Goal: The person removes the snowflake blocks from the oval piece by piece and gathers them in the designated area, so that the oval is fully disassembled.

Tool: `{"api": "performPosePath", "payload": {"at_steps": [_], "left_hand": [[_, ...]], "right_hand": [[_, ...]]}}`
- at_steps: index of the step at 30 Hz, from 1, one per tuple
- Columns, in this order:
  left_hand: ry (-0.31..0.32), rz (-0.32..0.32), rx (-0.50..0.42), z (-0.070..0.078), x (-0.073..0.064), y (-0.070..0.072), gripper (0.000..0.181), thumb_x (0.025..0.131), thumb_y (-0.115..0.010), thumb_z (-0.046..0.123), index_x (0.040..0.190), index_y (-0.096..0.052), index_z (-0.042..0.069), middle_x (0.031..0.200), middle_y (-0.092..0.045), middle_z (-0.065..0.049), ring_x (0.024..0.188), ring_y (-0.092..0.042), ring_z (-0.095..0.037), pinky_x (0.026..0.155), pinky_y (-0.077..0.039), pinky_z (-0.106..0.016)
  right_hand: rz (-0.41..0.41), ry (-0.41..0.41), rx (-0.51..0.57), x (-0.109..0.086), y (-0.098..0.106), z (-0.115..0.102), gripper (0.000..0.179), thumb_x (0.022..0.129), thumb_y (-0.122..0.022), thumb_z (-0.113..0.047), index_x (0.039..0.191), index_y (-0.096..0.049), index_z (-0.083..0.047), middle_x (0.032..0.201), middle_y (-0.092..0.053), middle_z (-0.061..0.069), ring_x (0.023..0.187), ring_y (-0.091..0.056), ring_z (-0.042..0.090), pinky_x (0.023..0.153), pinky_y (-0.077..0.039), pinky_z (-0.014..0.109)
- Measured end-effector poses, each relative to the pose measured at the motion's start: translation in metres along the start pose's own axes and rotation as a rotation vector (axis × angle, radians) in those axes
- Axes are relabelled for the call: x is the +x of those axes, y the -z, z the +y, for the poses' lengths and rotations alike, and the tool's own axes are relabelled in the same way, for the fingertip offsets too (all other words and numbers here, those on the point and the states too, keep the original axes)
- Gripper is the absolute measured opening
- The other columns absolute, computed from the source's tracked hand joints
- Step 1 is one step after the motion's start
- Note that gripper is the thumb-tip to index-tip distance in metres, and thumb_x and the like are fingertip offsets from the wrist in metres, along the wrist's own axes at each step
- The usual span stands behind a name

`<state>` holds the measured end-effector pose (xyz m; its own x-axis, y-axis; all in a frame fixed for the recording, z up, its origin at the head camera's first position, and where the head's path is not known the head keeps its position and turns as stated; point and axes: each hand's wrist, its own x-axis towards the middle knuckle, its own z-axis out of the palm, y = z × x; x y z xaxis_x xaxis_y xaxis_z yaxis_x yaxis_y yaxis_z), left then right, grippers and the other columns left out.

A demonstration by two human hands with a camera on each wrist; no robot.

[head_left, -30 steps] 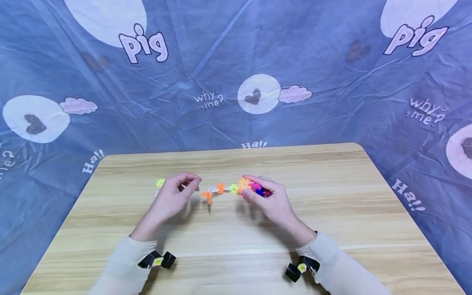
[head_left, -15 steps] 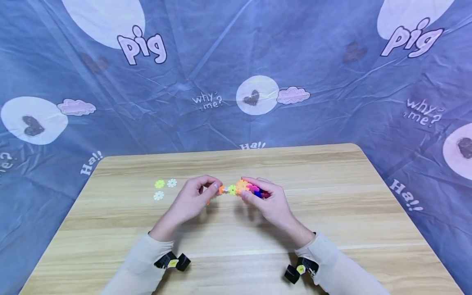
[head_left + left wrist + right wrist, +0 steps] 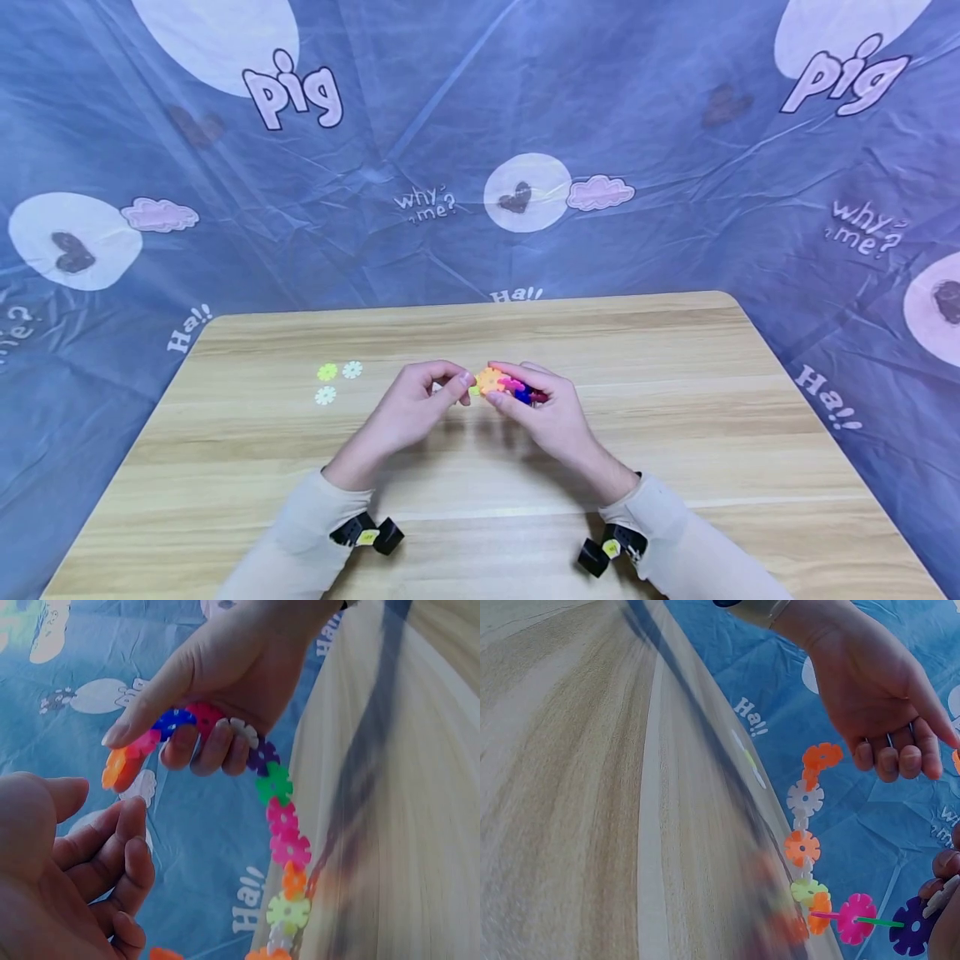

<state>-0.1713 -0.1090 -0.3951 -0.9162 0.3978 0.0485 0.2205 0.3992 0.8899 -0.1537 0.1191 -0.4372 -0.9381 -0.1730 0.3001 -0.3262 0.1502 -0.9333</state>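
Observation:
A chain of interlocking flower-shaped plastic discs [image 3: 283,819] in several colours runs through my right hand [image 3: 553,408]. That hand grips it with curled fingers, and an orange disc [image 3: 114,766] sticks out past the thumb and index finger. Beyond the little finger the rest of the chain hangs in a curve, ending in orange discs [image 3: 821,756] in the right wrist view. My left hand [image 3: 420,404] is close by that orange disc, fingers loosely bent. In the left wrist view its thumb and fingertips stand apart with nothing between them; whether it touches the disc I cannot tell.
Three loose discs lie on the wooden table [image 3: 480,517] to the left: a yellow-green one [image 3: 327,372] and two white ones [image 3: 352,369]. Behind the table hangs a blue printed cloth [image 3: 360,250]. Each wrist carries a black camera [image 3: 388,536].
My left hand has moved right, from the left of the chain to beside my right hand, uncovering the loose discs. The right hand has stayed nearly still with its grip.

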Motion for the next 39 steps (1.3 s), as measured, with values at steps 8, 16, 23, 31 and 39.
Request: {"api": "performPosePath", "payload": {"at_steps": [8,16,23,31,39], "left_hand": [[0.01,-0.034,-0.131,0.004,0.002,-0.006,0.02,0.107,-0.064,0.013,0.111,-0.078,-0.002,0.089,-0.078,-0.009,0.086,-0.067,-0.02,0.076,-0.055,-0.025],[0.11,0.025,-0.321,-0.001,0.003,-0.009,0.022,0.106,-0.063,0.008,0.107,-0.075,-0.01,0.077,-0.072,0.006,0.078,-0.066,-0.013,0.076,-0.054,-0.026],[0.171,0.094,-0.41,-0.001,0.003,-0.008,0.023,0.106,-0.062,0.008,0.109,-0.074,-0.011,0.073,-0.07,0.007,0.077,-0.064,-0.013,0.08,-0.052,-0.029],[0.176,0.14,-0.502,0.001,0.005,-0.008,0.02,0.106,-0.06,0.006,0.109,-0.072,-0.01,0.076,-0.07,0.005,0.078,-0.064,-0.011,0.081,-0.053,-0.025],[0.219,0.167,-0.544,0.006,0.007,-0.014,0.021,0.106,-0.067,0.007,0.115,-0.072,-0.01,0.077,-0.072,0.004,0.07,-0.064,-0.008,0.067,-0.054,-0.021]], "right_hand": [[-0.02,0.008,-0.026,0.0,-0.001,-0.002,0.043,0.092,-0.083,-0.006,0.134,-0.075,-0.007,0.1,-0.072,0.012,0.083,-0.063,0.011,0.07,-0.057,0.024],[-0.047,-0.012,-0.019,0.0,0.004,0.002,0.049,0.094,-0.081,-0.008,0.141,-0.07,-0.008,0.119,-0.074,0.014,0.102,-0.068,0.013,0.094,-0.059,0.03],[-0.091,-0.025,0.012,0.002,0.009,0.004,0.047,0.099,-0.075,-0.008,0.145,-0.065,-0.005,0.14,-0.069,0.02,0.123,-0.066,0.02,0.106,-0.056,0.037],[-0.106,0.043,0.038,0.005,0.005,0.003,0.041,0.103,-0.069,-0.005,0.144,-0.064,0.0,0.127,-0.071,0.021,0.105,-0.072,0.021,0.096,-0.063,0.041],[-0.138,0.028,0.03,0.004,0.003,0.0,0.042,0.105,-0.068,-0.01,0.147,-0.063,-0.004,0.12,-0.069,0.022,0.091,-0.073,0.044,0.082,-0.066,0.034]]}}
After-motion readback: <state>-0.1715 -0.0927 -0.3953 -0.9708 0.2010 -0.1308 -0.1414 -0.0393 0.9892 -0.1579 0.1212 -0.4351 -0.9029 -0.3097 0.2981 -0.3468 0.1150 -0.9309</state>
